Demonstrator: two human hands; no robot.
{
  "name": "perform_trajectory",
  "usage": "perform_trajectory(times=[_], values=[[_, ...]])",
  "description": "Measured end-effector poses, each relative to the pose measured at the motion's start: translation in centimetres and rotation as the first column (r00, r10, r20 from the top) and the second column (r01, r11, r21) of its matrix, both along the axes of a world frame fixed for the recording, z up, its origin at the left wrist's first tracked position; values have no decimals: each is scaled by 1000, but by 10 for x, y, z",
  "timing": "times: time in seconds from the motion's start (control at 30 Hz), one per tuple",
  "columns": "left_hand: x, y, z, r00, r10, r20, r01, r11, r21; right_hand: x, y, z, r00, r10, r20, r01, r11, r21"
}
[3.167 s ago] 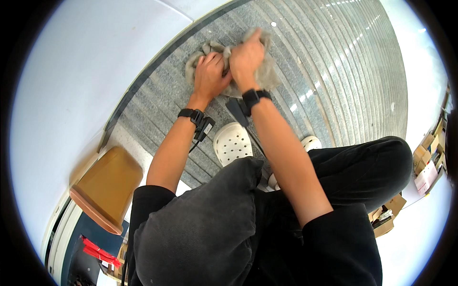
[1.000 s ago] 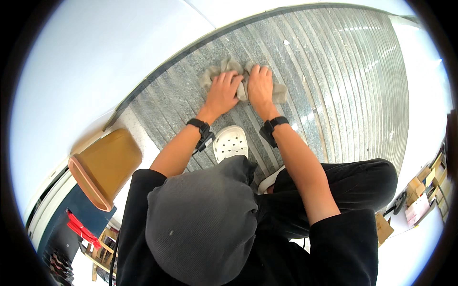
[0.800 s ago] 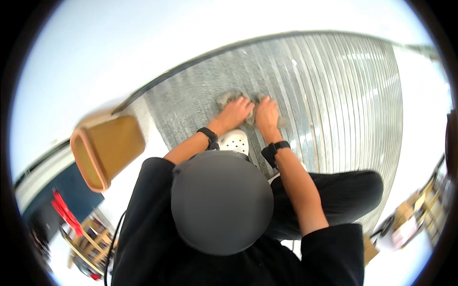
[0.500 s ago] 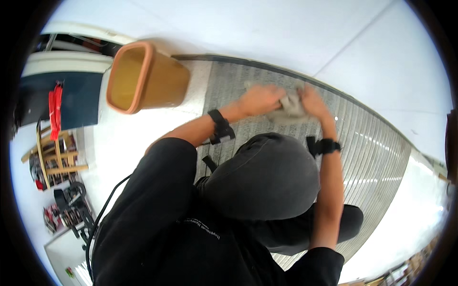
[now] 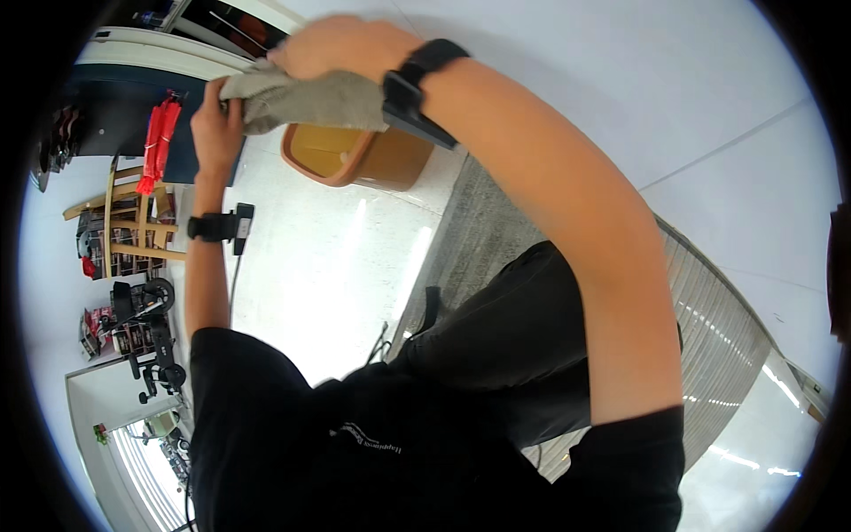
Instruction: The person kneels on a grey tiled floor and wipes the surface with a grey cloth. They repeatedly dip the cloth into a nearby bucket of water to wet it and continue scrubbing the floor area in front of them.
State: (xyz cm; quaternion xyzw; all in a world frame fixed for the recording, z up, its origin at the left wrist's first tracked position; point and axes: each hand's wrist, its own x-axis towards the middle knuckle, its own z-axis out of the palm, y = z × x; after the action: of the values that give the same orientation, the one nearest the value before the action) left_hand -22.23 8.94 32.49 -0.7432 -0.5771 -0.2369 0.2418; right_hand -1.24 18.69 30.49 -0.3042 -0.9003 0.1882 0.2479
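My left hand (image 5: 217, 129) is closed on the left end of a grey-beige cloth (image 5: 324, 102), high at the upper left. My right hand (image 5: 321, 46), blurred, grips the same cloth from above, with my forearm arching across the view from the right. The cloth hangs stretched between both hands, over a yellow-brown plastic bin (image 5: 394, 164) with an orange rim, partly hiding it. Both wrists wear black straps with small devices. Below the right arm lies the grey ridged mat (image 5: 714, 319), its left end darker.
A white wall (image 5: 691, 106) borders the mat. At left are a dark blue panel (image 5: 195, 151), red bundled items (image 5: 158, 142), a wooden rack (image 5: 124, 230) and black wheeled equipment (image 5: 151, 337). A pale floor (image 5: 301, 293) stretches between them and the mat; my bent leg (image 5: 505, 328) is below my arms.
Both hands have lifted the cloth off the mat and swung up and leftward above the bin. My body and view have turned left, showing more floor and the shelving at left.
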Motion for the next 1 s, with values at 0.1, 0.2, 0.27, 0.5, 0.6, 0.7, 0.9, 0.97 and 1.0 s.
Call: perform_trajectory(times=[0.1, 0.2, 0.27, 0.5, 0.6, 0.7, 0.9, 0.97, 1.0], values=[[-8, 9, -3, 994, 95, 53, -95, 995, -2, -46, 34, -39, 993, 108, -39, -114, 969, -218], [-15, -1, 1, 981, 183, 56, -186, 982, 35, -51, 17, -42, 987, 88, -135, -129, 933, -335], [-12, -2, 8, 980, 178, 95, -184, 981, 57, -49, 17, -57, 975, 185, -122, -212, 938, -274], [10, -7, 11, 972, 215, 98, -227, 965, 128, -19, 19, -54, 977, 180, 114, -186, 982, 42], [-11, -6, 5, 987, 121, -104, -112, 990, 85, -23, 27, -87, 963, 129, 237, -175, 967, 183], [-36, -9, -1, 969, 138, -203, -106, 981, 160, -9, 18, -75, 997, 73, -14, -67, 965, 254], [-29, -5, 2, 934, 8, -356, 56, 984, 169, 8, 19, -107, 999, 53, 6, -53, 984, 171], [-19, -6, 9, 950, -24, -312, 74, 986, 151, 25, 7, -102, 992, 123, -42, -118, 988, 99], [-5, -6, 3, 966, -47, -255, 98, 977, 190, 36, 5, -96, 996, 80, 36, -82, 994, 68]])
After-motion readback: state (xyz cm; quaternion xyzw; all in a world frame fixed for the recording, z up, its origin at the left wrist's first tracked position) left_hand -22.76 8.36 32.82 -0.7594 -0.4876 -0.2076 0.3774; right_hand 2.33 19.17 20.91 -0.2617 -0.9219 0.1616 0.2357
